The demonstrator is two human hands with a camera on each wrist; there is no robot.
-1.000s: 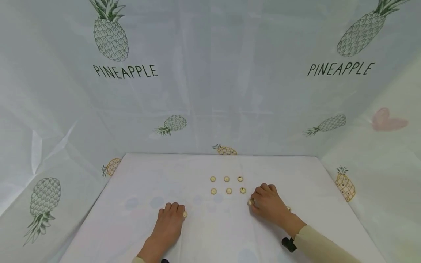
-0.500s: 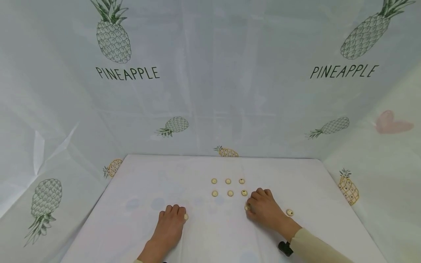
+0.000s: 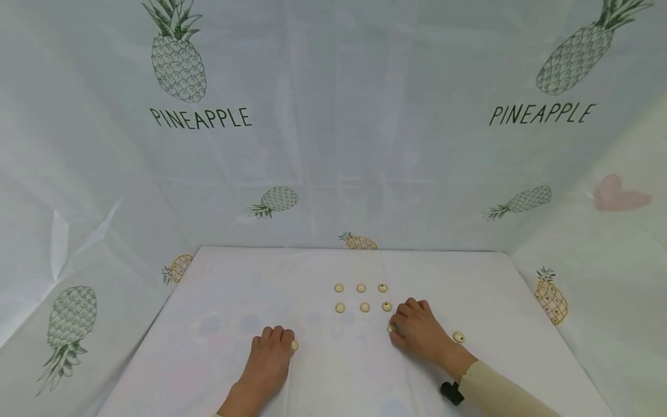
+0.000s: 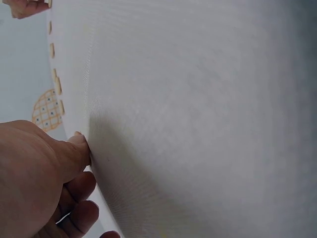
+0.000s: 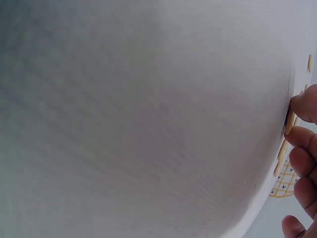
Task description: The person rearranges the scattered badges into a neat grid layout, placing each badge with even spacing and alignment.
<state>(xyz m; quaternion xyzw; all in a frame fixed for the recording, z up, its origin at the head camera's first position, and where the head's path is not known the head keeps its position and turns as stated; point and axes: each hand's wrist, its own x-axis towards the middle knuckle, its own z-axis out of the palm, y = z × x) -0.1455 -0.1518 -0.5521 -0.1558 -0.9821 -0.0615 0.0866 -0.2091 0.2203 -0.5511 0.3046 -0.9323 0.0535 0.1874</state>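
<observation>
Both hands are low over the white-covered table. My left hand [image 3: 268,359], at the near left, pinches a small round pale-yellow disc [image 3: 294,345] at the thumb side; in the left wrist view the thumb [image 4: 74,156] hides most of it. On the right, my right hand [image 3: 417,331] holds a similar disc [image 5: 290,119] on edge between thumb and index finger, close at the tabletop. Two rows of like discs lie beyond the hands, among them a back-row disc [image 3: 361,288] and a front-row disc [image 3: 365,307]. One more disc with a dark spot [image 3: 458,337] lies beside the right wrist.
The white cloth-covered table [image 3: 219,301] meets a pineapple-print curtain [image 3: 333,145] at its back and sides. A black wrist-camera mount [image 3: 451,393] hangs under the right forearm, close to the tabletop.
My right hand has shifted a little left and nearer with its disc, uncovering the spotted disc by the wrist, then stayed put. My left hand has kept its place. The head view tilted slightly.
</observation>
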